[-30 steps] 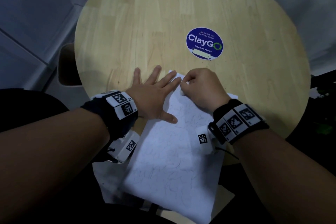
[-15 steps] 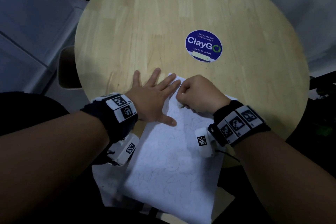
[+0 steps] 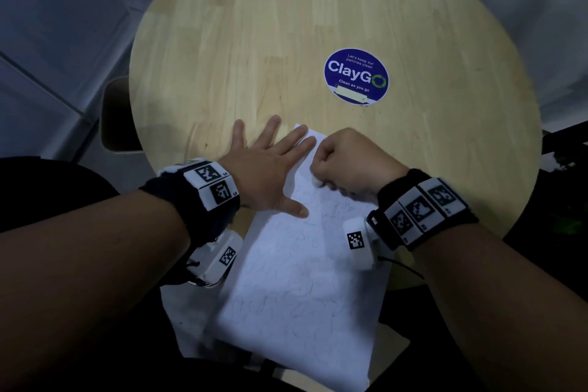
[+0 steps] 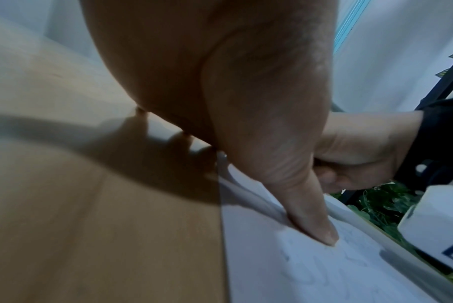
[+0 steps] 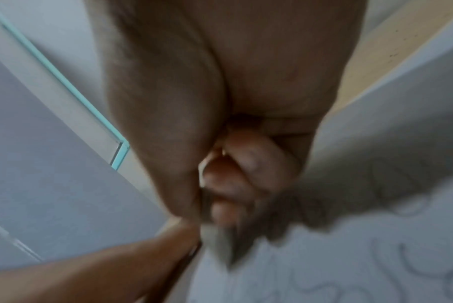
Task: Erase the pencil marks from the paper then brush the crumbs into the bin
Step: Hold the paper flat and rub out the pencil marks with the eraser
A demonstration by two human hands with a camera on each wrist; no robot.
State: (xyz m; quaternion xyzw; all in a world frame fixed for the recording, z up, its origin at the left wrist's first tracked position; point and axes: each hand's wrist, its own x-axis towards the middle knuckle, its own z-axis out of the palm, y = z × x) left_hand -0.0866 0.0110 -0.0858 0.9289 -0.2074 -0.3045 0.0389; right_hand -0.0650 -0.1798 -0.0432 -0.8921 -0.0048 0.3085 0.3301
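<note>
Since a second ago the right hand (image 3: 346, 162), pinching the eraser (image 3: 317, 182), has rubbed nearer along the paper (image 3: 302, 289) at the table (image 3: 286, 25) near edge. Left hand (image 3: 267, 169), fingers spread, pins the sheet. Most pencil marks (image 3: 286, 305) remain; brushing is undone.

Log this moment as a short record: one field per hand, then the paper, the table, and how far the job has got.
left hand: flat, fingers spread, pressing the paper's far left corner to the table
right hand: curled round a small white eraser, its tip on the paper
paper: white sheet, faint pencil scribbles over most of it, near end hanging past the table edge
table: round, light wood, blue ClayGo sticker beyond the hands
stage: erasing near the far end; bin not in view
</note>
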